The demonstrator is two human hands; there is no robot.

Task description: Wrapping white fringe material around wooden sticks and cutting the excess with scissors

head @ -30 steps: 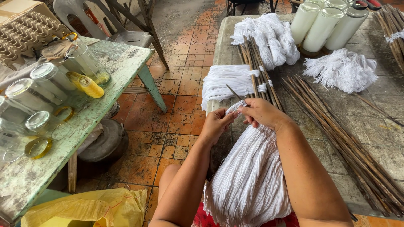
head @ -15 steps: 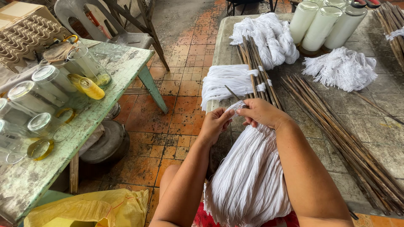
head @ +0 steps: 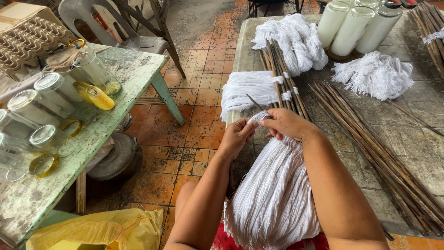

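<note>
Both hands (head: 268, 129) pinch soft white thread bundle (head: 273, 190) around thin stick (head: 255, 103)

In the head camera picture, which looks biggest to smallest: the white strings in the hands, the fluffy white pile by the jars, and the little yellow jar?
1. White strings, though nearest the camera.
2. Fluffy white pile.
3. Yellow jar.
</note>
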